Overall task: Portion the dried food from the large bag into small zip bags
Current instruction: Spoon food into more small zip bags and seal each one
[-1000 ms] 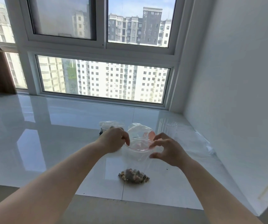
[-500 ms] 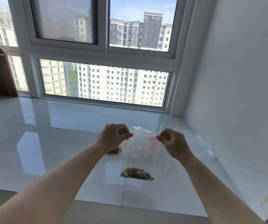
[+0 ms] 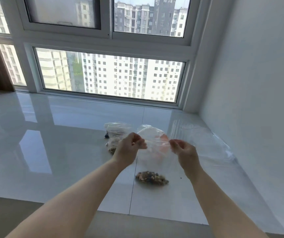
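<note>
surface: glossy white sill [image 3: 55, 152] | on it – filled bags [image 3: 114, 140] – clear plastic [image 3: 211, 145]

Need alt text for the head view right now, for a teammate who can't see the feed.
Two bare hands, left hand and right hand, pinch the top corners of a small clear plastic zip bag with brown dried food at its bottom. It hangs above a glossy white tiled ledge by a window, other clear bags lying behind.

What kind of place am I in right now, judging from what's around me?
Probably a high-rise flat, at a window ledge. A glossy white tiled sill runs under a big window facing apartment towers, beside a plain white wall.
</note>
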